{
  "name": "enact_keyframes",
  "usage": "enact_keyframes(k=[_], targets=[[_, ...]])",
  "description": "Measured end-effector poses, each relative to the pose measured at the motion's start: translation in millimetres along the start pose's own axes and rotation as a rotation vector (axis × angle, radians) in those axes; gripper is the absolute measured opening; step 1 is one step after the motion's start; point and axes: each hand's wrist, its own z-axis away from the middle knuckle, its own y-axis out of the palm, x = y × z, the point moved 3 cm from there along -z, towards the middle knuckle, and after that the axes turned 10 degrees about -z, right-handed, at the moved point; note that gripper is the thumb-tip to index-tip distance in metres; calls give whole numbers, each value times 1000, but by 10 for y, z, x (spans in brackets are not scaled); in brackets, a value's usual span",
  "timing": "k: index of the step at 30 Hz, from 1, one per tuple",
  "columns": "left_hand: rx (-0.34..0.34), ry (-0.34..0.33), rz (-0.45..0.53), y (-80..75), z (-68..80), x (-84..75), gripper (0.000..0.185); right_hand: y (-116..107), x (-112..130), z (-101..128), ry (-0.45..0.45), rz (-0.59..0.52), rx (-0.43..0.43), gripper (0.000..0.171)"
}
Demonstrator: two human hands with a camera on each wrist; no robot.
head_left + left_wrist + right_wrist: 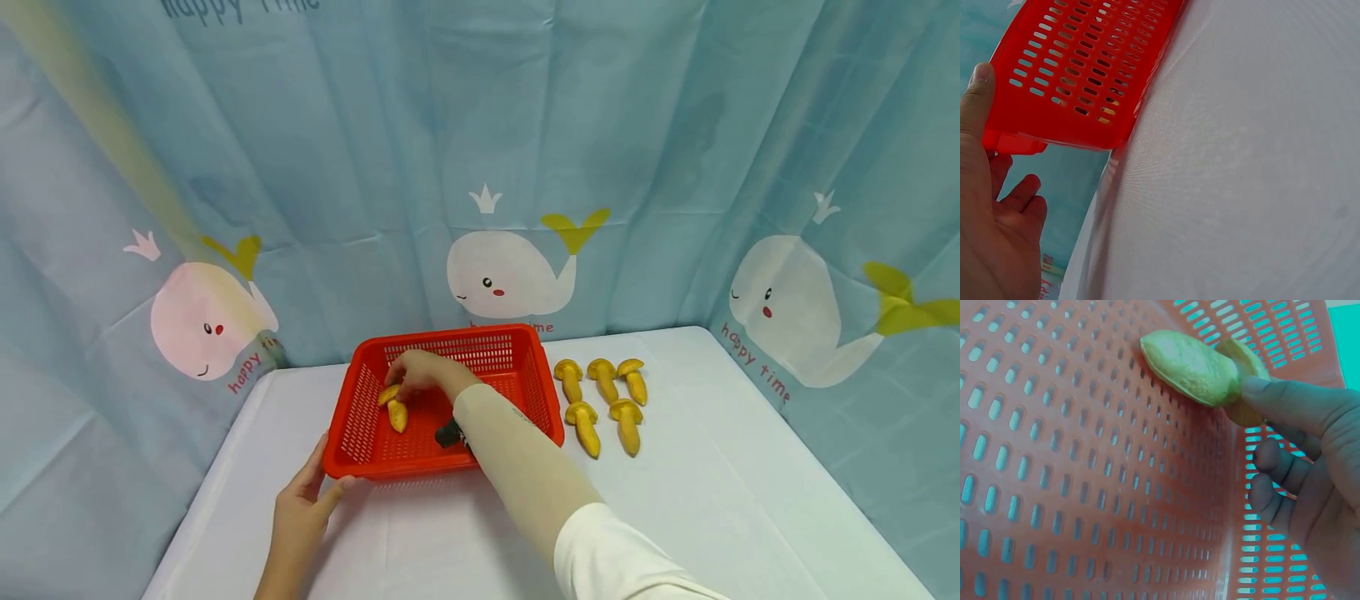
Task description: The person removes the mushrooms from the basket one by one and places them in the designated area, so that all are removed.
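Observation:
A yellow toy mushroom [397,415] with a broad cap lies in the left part of a red perforated plastic basket [408,469]. My right hand [422,371] reaches over the basket and pinches this mushroom by its cap end; in the right wrist view the thumb presses near the cap of the mushroom [1194,367], while its stem points away from the hand. At the basket's near left corner, my left hand [300,504] holds the rim. In the left wrist view, the left thumb lies against the basket [1054,122] and the other fingers curl below its rim.
Several yellow mushrooms [583,421] lie in two rows on the white tabletop [720,467], right of the basket. A black device [450,434] is strapped under the right wrist. Behind the table hangs a blue curtain [360,167] with whale prints.

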Motion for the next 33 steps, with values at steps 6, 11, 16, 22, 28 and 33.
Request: enact_keyframes(k=[6,11,16,22,28,33], targets=[[6,-26,-27,-4,10,-6,76,-35,14,-21,-7,-2,-9,33],[11,-31,-38,-1,6,4,77,-108,96,-7,-42,18,-26,32],[9,-35,-45,-7,7,14,76,-183,186,22,-67,27,-37,30],[9,-33,-34,-18,-2,14,76,-294,347,98,-112,53,-57,31],[3,-42,-54,-16,-4,8,75,-400,545,215,-162,72,-72,33],[5,-37,-46,-10,3,12,75,-453,639,317,-190,104,-82,32]])
